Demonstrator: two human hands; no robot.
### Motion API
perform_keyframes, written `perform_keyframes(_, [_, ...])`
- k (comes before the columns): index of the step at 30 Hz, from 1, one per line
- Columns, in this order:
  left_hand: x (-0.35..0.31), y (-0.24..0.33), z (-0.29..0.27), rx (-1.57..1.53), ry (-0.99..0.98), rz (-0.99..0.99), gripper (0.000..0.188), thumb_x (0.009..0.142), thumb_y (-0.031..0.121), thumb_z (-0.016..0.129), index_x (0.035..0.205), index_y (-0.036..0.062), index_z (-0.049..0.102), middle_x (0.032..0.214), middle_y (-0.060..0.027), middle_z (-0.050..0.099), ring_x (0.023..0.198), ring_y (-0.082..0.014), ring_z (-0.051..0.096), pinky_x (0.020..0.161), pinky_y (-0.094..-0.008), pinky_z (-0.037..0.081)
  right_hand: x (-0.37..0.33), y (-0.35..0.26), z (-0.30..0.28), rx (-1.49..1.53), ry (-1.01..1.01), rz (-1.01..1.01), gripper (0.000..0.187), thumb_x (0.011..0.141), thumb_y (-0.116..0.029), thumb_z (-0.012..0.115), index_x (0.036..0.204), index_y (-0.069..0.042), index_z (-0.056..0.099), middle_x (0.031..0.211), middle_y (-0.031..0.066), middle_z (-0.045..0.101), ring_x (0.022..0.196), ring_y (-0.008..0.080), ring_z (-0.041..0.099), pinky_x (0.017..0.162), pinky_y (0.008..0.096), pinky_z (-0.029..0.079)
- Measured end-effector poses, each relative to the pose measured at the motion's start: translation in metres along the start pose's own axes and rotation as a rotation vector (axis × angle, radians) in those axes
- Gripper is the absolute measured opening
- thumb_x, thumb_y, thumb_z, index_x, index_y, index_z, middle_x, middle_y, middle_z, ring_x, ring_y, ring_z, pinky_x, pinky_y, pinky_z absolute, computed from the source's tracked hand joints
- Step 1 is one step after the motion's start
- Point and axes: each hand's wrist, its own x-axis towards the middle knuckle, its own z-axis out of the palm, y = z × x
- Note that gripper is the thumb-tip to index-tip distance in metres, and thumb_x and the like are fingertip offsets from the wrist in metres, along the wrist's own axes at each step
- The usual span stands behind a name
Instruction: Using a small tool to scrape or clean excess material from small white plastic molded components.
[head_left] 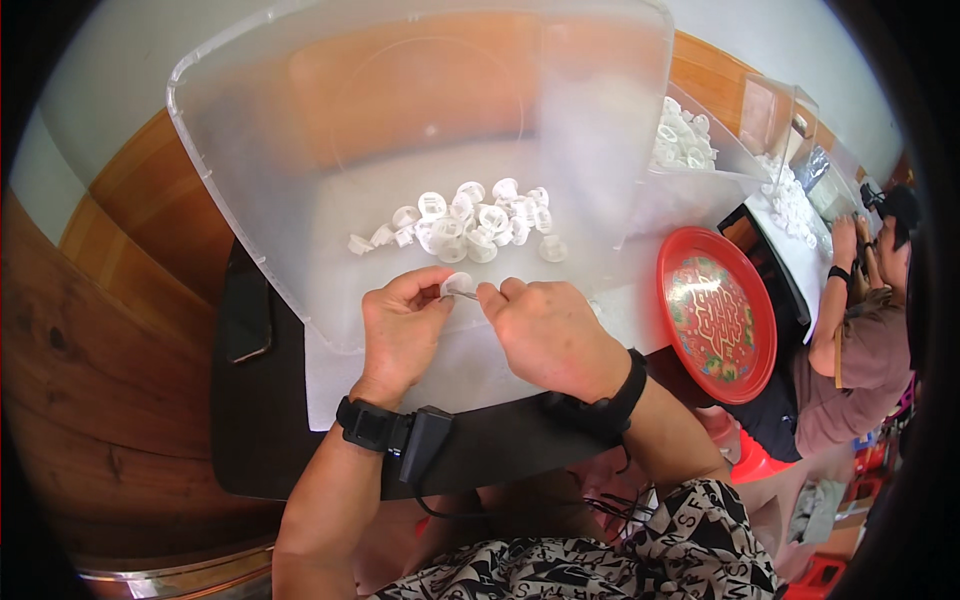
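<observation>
My left hand [405, 325] pinches a small round white plastic piece [457, 283] between thumb and fingers. My right hand [555, 335] grips a thin metal tool [466, 294], whose tip meets the piece; its exact kind is hidden by my fingers. Both hands are close together at the near edge of a large translucent plastic bin [585, 200] tipped on its side. Just beyond them, inside the bin, lies a loose heap of similar white plastic pieces [480, 222].
A red patterned round tray [716, 315] stands right of the bin. Behind it, another bin [715, 185] holds many white pieces [682, 135]. A dark phone [249, 315] lies at the left on the black table [300, 462]. A person [855, 370] works at the far right.
</observation>
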Motion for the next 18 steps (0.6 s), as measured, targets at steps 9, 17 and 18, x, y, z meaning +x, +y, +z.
perform_keyframes(9, [0.004,0.007,-0.004,-0.263,0.027,0.028,0.027,0.077,-0.011,0.056,0.103,-0.0032,0.058,0.096,-0.0099,0.062,0.084,-0.0145,0.058,0.072,-0.0261,0.047,0.009,0.012,0.004,0.588,0.254,0.185,0.019,0.077,-0.005,0.053,0.093,0.001,0.058,0.068,0.0167,0.059,0.060,0.0323,0.058,0.053,0.0397,0.046])
perform_keyframes(17, [0.003,0.010,-0.003,-0.312,0.042,0.090,0.026,0.078,-0.011,0.056,0.102,-0.0019,0.058,0.099,-0.0104,0.062,0.086,-0.0148,0.058,0.073,-0.0264,0.047,0.007,0.007,-0.001,0.605,0.209,0.138,0.014,0.076,-0.004,0.053,0.088,0.002,0.056,0.059,0.0177,0.056,0.054,0.0336,0.056,0.052,0.0411,0.045])
perform_keyframes(18, [0.003,0.010,-0.003,-0.304,0.051,0.092,0.026,0.077,-0.012,0.056,0.102,-0.0020,0.058,0.101,-0.0110,0.061,0.087,-0.0150,0.058,0.073,-0.0264,0.047,0.007,0.007,0.000,0.605,0.209,0.139,0.014,0.076,-0.004,0.053,0.088,0.002,0.056,0.059,0.0177,0.056,0.054,0.0336,0.056,0.052,0.0411,0.045])
